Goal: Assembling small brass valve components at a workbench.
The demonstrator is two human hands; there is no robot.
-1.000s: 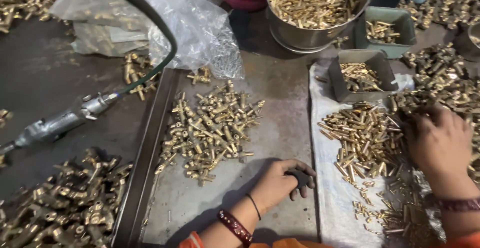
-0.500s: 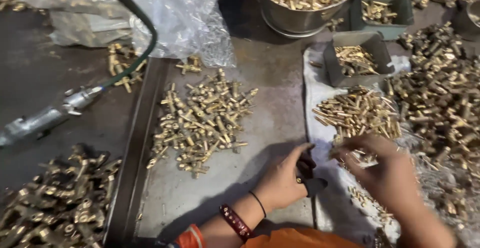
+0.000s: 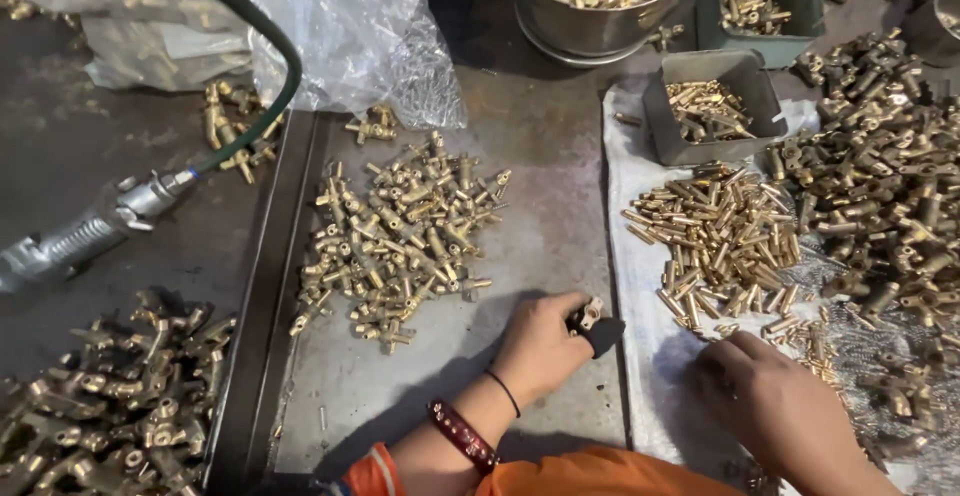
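- The surface (image 3: 80, 156) is dark, worn metal, with a shallow steel tray (image 3: 540, 186) set on it in the middle and a white cloth (image 3: 625, 256) to the right of the tray.
- On the tray lies a loose heap of brass fittings (image 3: 400, 241); a second heap of larger brass valve bodies (image 3: 110, 396) sits on the bare surface at the lower left.
- A crumpled clear plastic bag (image 3: 340, 26) lies at the top, and a green hose (image 3: 270, 56) curves down from it to a metal air tool (image 3: 80, 236) resting at the left.
- At the top right stand a round steel pot (image 3: 600, 26) full of brass parts and two small grey bins (image 3: 705, 106), also holding parts.
- On the cloth lies a pile of short brass pins (image 3: 720, 236); beyond it, at the far right, is a wide spread of brass fittings.
- The left hand (image 3: 540, 346) rests on the tray near its right edge, its fingers curled tight around a small brass fitting with a black part (image 3: 595, 326), which sticks out toward the cloth.
- The right hand (image 3: 775, 401) lies palm down on the cloth just below the pins, fingers together and bent, tips among scattered pins; I cannot tell whether it grips one.
- The wrist of the left hand wears a dark red bangle and a thin black band.
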